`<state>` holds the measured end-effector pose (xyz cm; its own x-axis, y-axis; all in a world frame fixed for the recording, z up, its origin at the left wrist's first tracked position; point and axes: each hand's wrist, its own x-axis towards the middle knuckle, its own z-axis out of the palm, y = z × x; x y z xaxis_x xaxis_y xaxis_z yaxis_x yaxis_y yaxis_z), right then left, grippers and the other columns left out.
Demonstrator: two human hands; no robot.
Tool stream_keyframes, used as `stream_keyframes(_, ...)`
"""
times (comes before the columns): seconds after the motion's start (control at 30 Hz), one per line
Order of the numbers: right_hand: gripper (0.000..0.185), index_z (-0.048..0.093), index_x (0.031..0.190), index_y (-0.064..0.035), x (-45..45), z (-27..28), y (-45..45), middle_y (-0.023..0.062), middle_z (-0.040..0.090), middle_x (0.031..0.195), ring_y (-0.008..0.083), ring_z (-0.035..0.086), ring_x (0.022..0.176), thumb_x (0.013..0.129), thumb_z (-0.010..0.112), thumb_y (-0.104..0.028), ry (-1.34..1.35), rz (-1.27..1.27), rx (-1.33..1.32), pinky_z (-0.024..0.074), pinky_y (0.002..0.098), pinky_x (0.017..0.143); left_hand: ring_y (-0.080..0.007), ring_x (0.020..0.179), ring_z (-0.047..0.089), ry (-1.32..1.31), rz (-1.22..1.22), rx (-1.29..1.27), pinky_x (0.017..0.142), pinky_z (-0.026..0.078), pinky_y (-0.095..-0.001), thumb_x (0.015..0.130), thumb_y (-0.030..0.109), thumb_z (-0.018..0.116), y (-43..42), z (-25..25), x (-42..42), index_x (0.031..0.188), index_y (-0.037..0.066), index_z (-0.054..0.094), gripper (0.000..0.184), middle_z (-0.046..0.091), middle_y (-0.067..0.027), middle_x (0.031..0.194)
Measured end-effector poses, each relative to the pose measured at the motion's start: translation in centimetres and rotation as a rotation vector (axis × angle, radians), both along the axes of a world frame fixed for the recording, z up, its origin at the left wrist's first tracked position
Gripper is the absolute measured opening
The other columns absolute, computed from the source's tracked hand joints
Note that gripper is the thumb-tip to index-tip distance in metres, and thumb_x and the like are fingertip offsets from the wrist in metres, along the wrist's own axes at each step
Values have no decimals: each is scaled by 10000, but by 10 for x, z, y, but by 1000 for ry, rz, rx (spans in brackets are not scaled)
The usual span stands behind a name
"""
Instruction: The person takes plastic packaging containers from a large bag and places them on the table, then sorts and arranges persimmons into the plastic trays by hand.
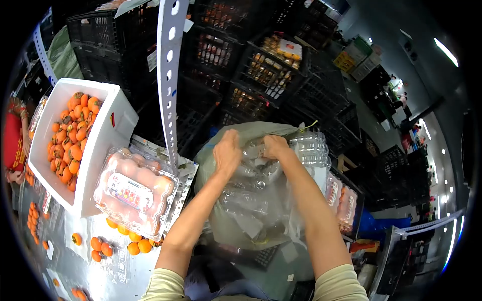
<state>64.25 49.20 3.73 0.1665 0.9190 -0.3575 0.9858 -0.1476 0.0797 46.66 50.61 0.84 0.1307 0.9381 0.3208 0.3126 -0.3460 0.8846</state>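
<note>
In front of me is a large translucent plastic bag (261, 233) with clear plastic clamshell boxes (246, 200) inside. My left hand (227, 152) is closed on thin clear plastic at the bag's upper part, its fingertips partly hidden. Level with it, my right hand (275, 147) is closed as well, pinching clear plastic; whether this is bag film or a box edge is hard to make out. Just right of the bag stands a stack of empty clear clamshells (310, 148). On the left, a closed clamshell pack (133, 188) of round orange fruit carries a printed label.
A white foam box (100, 200) of persimmons (70, 138) stands on the metal table (120, 268), with loose persimmons (100, 248) nearby. A perforated metal post (169, 75) rises beside it. Black crates (268, 67) are stacked behind. Filled packs (346, 205) lie at right. Another person (15, 135) is far left.
</note>
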Motion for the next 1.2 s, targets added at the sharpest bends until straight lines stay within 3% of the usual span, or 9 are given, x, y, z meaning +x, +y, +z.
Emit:
stream_keyframes(0.13,488,619,1115,-129,-2,-1,1,149,615,1103,298,567,1060,641,720,-191,69,13,34,449,390,891,-397,833,554,-30,24,23,696,426,-462,875,147,476,-1,-3,-6,920,73,540,107,579,-139,909)
stream_keyframes(0.27,393,627,1055,-60,-2,-45,-8,159,620,1086,303,571,1047,680,646,-175,-166,74,22,440,402,891,-387,837,559,-53,-16,40,684,435,-443,877,144,485,-10,5,-4,918,65,563,119,583,-145,894)
stream_keyframes(0.37,338,652,1015,-74,8,-92,-6,138,636,1067,276,595,1022,685,652,-149,-205,137,387,373,459,946,-366,845,565,55,-72,102,701,444,-428,876,149,494,-13,6,-11,910,63,569,120,587,-141,895)
stream_keyframes(0.53,409,629,1074,-104,9,-10,-21,111,602,1152,248,536,1121,670,664,-160,23,40,70,352,453,968,-288,827,595,207,-215,197,732,462,-344,850,146,554,0,8,-31,966,65,607,151,614,-119,878)
stream_keyframes(0.67,542,535,1204,-143,23,-1,-49,97,530,1222,266,459,1179,681,679,-155,79,11,309,270,505,999,-305,915,553,231,-269,142,818,432,-384,792,129,628,-18,27,-37,1085,70,582,302,612,-134,978)
stream_keyframes(0.8,593,486,1257,-154,13,48,-82,101,498,1250,283,454,1183,716,712,-241,-77,34,324,358,454,963,-191,979,559,-6,-235,109,877,413,-308,839,148,608,-50,37,-53,1127,59,584,302,615,-91,1055)
stream_keyframes(1.0,327,614,1063,-35,-6,157,-226,130,661,948,239,649,789,760,689,-132,98,198,1025,514,343,739,-129,920,548,-428,66,73,831,434,-242,874,9,559,-129,7,-109,1012,-14,586,143,606,-69,989)
stream_keyframes(1.1,215,609,962,31,19,132,-299,161,657,823,160,613,670,762,629,107,331,250,1527,511,242,578,-137,882,532,-362,182,186,797,434,-244,869,-4,554,-195,-28,-130,926,-4,563,58,579,-67,955)
stream_keyframes(1.2,147,519,1000,17,44,71,-385,141,546,633,168,480,508,854,533,-3,448,339,1683,408,222,452,-126,844,514,-256,224,-78,783,431,-250,857,-15,555,-274,-89,-159,876,8,553,29,560,-56,934)
